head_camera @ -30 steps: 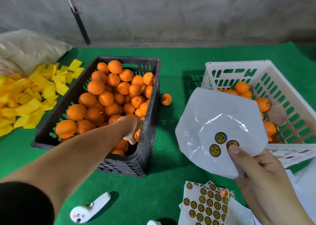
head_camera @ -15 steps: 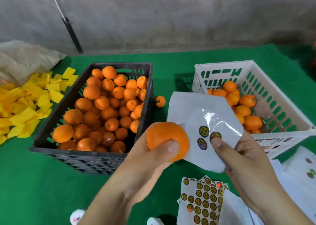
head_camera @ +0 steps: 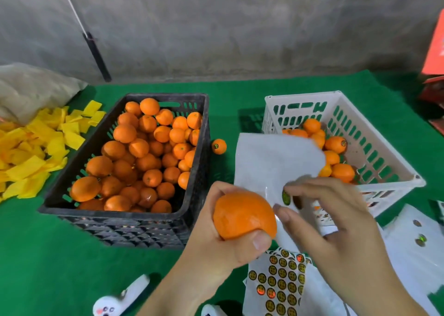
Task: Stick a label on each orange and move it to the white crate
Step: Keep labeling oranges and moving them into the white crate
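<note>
So the left hand (head_camera: pixel 216 238) is wrapped around an orange (head_camera: pixel 243 216), thumb across the near side and fingers curled behind it, held up over the green counter (head_camera: pixel 48 255) just in front of the black crate (head_camera: pixel 192 195). Right next to it, the right hand (head_camera: pixel 336 226) is at a mostly used label sheet (head_camera: pixel 271 164); the thumb and fingers are curled in around the sheet's lower edge, with the index fingertip right by a round gold label (head_camera: pixel 286 198). It's a bit blurry there, so whether the label is already peeling off is hard to say. The sheet sticks up between the held orange and the white crate (head_camera: pixel 374 147), covering that crate's near-left corner.

Below the hands lies a fuller sheet of gold labels (head_camera: pixel 278 284), partly under the right wrist, and more white backing sheets (head_camera: pixel 413 255) are spread on the counter to the right. The black crate is piled with unlabeled oranges (head_camera: pixel 144 157), while the white crate has a smaller bunch of oranges (head_camera: pixel 334 152) in its left part, at least one with a label showing. One stray labeled orange (head_camera: pixel 218 146) sits on the counter between the two crates, just beside the black one. Off to the left is a heap of yellow paper scraps (head_camera: pixel 36 152), with a tan sack (head_camera: pixel 31 87) behind it. A small white gadget (head_camera: pixel 120 299) lies at the bottom edge.
</note>
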Tool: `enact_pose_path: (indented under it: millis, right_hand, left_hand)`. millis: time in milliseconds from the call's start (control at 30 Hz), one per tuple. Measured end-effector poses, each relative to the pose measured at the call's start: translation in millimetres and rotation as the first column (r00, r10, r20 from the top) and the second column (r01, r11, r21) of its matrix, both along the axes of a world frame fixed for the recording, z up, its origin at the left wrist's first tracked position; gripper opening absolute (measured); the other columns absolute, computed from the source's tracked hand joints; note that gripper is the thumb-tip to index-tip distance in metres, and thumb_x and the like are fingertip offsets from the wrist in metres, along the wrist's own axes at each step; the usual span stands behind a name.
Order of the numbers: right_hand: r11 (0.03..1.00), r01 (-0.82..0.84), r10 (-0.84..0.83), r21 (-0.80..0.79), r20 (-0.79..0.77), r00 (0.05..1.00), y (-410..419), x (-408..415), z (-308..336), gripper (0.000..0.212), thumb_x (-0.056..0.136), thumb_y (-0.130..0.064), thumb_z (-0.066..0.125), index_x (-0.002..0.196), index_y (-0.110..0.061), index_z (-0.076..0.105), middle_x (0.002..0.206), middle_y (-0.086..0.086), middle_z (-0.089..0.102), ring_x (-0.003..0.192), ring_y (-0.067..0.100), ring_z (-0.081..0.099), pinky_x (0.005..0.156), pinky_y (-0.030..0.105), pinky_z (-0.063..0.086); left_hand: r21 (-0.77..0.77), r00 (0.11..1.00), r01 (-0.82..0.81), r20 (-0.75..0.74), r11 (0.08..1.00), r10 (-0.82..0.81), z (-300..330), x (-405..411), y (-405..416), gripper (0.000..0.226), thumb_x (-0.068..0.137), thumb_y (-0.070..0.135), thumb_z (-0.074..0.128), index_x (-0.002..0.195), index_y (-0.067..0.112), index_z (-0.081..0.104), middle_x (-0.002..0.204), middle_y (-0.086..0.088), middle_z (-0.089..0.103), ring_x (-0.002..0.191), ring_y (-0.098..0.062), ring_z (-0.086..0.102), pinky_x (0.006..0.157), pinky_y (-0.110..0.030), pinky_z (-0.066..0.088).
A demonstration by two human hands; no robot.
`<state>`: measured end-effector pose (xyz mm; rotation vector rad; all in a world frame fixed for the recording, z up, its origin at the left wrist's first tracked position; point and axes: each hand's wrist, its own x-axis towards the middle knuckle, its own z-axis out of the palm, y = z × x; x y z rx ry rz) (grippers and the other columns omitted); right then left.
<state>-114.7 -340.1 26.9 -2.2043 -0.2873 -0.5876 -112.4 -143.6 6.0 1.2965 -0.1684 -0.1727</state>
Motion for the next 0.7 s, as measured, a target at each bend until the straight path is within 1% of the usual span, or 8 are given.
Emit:
enact_pose_path:
  millis: [133,233,300,367,467,500,600,700]
  right_hand:
    - [0.871,-0.083,0.275,0.485,-0.338,0.9,-3.7,-4.0,6.7,0.019,0.074,-0.048,0.084,0.088,-0.035,0.084,0.079,0.002,0.075,0.069,0.008,0.067,0.061,0.019,0.055]
    - [0.825,-0.056,0.334,0.562,-0.405,0.851,-9.8,-2.3,7.9,0.058,0.059,-0.074,0.086,0.09,-0.025,0.085,0.076,0.009,0.075,0.063,0.012,0.064,0.058,0.022,0.054]
    - [0.837,-0.05,0.319,0.544,-0.412,0.853,-12.4,-2.3,9.1,0.072,0.054,-0.084,0.08,0.09,-0.022,0.084,0.073,0.012,0.073,0.062,0.013,0.061,0.058,0.023,0.05]
    - [0.844,-0.046,0.307,0.535,-0.411,0.858,-12.9,-1.1,9.9,0.062,0.063,-0.078,0.08,0.09,-0.022,0.083,0.071,0.013,0.071,0.062,0.013,0.057,0.058,0.024,0.047]
    - [0.835,0.022,0.204,0.549,-0.346,0.916,-13.2,0.9,9.8,0.01,0.09,-0.03,0.075,0.083,-0.026,0.082,0.063,0.005,0.067,0.056,0.011,0.055,0.053,0.019,0.046]
    - [0.855,0.085,0.08,0.512,-0.292,0.953,-14.1,0.1,7.1,0.017,0.094,-0.02,0.071,0.083,-0.029,0.081,0.063,0.003,0.067,0.055,0.01,0.056,0.053,0.018,0.047]
    - [0.898,0.088,-0.085,0.432,-0.025,0.996,-5.9,-12.0,14.3,0.008,0.097,-0.032,0.071,0.096,-0.038,0.078,0.084,-0.006,0.076,0.074,0.009,0.071,0.07,0.016,0.056]
    - [0.989,-0.086,0.066,0.117,0.162,0.985,8.9,-20.1,16.1,0.015,0.097,-0.031,0.068,0.109,-0.034,0.077,0.107,-0.016,0.072,0.096,0.009,0.071,0.081,0.015,0.053]
  left_hand:
    - [0.098,0.997,0.036,0.069,0.995,-0.043,7.8,-4.8,3.1,0.07,0.062,0.058,0.094,0.115,0.031,0.058,0.108,0.006,0.068,0.095,-0.016,0.069,0.077,-0.028,0.055]
    - [0.174,0.996,0.006,0.091,0.985,-0.022,5.0,-6.6,6.9,0.072,0.058,0.07,0.09,0.117,0.041,0.059,0.113,0.007,0.068,0.107,-0.023,0.066,0.086,-0.038,0.052]
    - [0.198,0.992,0.024,0.115,0.98,-0.048,4.4,-6.9,5.6,0.069,0.059,0.074,0.087,0.116,0.046,0.059,0.114,0.009,0.068,0.108,-0.021,0.066,0.088,-0.04,0.051]
    - [0.211,0.992,0.026,0.116,0.977,-0.051,6.4,-7.6,4.2,0.068,0.058,0.075,0.086,0.115,0.048,0.06,0.113,0.011,0.068,0.107,-0.019,0.066,0.088,-0.039,0.051]
    - [0.188,0.995,0.022,0.09,0.982,-0.039,4.9,-6.8,4.3,0.071,0.056,0.072,0.09,0.115,0.045,0.06,0.112,0.011,0.068,0.105,-0.019,0.067,0.087,-0.036,0.052]
    - [0.163,0.996,0.041,0.071,0.986,-0.053,6.0,-6.1,4.3,0.073,0.057,0.068,0.092,0.116,0.041,0.06,0.111,0.01,0.069,0.103,-0.018,0.068,0.084,-0.034,0.053]
    - [0.087,0.996,0.089,0.005,0.992,-0.09,4.8,-3.9,1.9,0.075,0.054,0.056,0.098,0.113,0.032,0.06,0.109,0.004,0.07,0.096,-0.016,0.071,0.079,-0.028,0.056]
    - [-0.03,0.992,0.114,-0.051,0.993,-0.115,2.9,-3.7,-5.7,0.089,0.053,0.051,0.1,0.12,0.018,0.052,0.107,-0.002,0.068,0.095,-0.02,0.068,0.079,-0.029,0.055]
